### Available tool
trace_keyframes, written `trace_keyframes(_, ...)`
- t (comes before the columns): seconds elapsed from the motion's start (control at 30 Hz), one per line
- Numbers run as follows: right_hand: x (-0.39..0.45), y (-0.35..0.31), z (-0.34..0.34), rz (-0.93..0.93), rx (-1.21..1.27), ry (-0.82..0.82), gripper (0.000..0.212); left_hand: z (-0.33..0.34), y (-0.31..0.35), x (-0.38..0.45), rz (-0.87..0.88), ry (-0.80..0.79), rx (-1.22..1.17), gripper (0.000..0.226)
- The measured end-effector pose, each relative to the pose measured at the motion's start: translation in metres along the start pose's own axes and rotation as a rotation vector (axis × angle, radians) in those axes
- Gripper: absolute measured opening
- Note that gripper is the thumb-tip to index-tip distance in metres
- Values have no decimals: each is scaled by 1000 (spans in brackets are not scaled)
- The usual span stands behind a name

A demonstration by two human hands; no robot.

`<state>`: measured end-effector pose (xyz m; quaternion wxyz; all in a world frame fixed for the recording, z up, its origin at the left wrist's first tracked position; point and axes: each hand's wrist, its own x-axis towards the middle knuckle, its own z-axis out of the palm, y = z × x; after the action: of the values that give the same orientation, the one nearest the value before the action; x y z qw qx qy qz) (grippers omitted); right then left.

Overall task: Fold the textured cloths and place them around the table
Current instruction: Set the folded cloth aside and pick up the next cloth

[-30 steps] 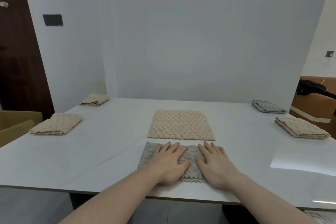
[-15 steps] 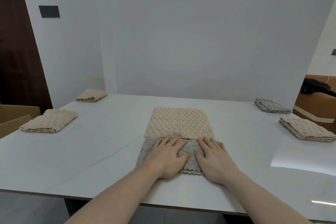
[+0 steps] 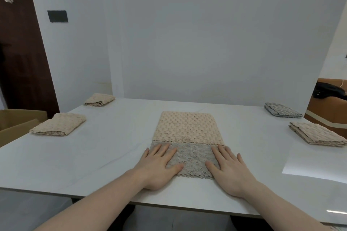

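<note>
My left hand [image 3: 158, 167] and right hand [image 3: 230, 169] flat, fingers straight, pressing grey cloth [image 3: 191, 157]; long axis 9-to-3; beige cloth [image 3: 186, 126] touching at 12.

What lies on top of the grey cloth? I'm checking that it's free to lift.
Both hands press flat on the grey cloth: left hand, right hand. The beige cloth meets its far edge; whether they overlap can't be told. Cloth under the palms is hidden.

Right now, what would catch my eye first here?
Two flat hands, left hand and right hand, press a grey cloth at the white table's near edge. Just beyond lies a spread beige cloth; four folded cloths sit along both sides.
</note>
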<state>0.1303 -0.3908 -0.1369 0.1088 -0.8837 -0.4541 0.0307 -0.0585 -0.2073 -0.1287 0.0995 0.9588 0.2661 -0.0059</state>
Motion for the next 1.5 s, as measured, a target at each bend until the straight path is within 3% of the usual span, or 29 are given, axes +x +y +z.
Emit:
trace_keyframes(0.13,-2,-2,1,9,25,30,76,-3,11,-3,-7,28,29,72)
trace_keyframes(0.23,-1,-2,1,5,27,28,76,-6,39,5,128,122,33,67)
trace_keyframes(0.3,-1,0,1,3,30,26,75,-4,51,11,171,97,-7,66)
trace_keyframes(0.63,-5,-3,-1,13,60,80,75,-2,15,4,48,11,34,80)
trace_keyframes(0.87,-6,2,-1,161,274,260,86,-8,-65,1,-222,212,-122,93)
trace_keyframes(1.03,1,6,-10,331,554,308,65,-3,-62,-2,-172,197,-72,82)
trace_keyframes(1.13,9,9,-12,401,602,270,65,-3,-65,1,-171,186,-60,79)
trace_keyframes(1.27,15,8,-17,479,513,160,61,-2,-67,2,-165,192,-60,78)
trace_keyframes(1.4,17,12,-28,527,447,102,22,-2,-67,0,-162,193,-77,77)
trace_keyframes(1.5,21,17,-38,524,455,43,19,-4,-65,-3,-161,188,-90,77)
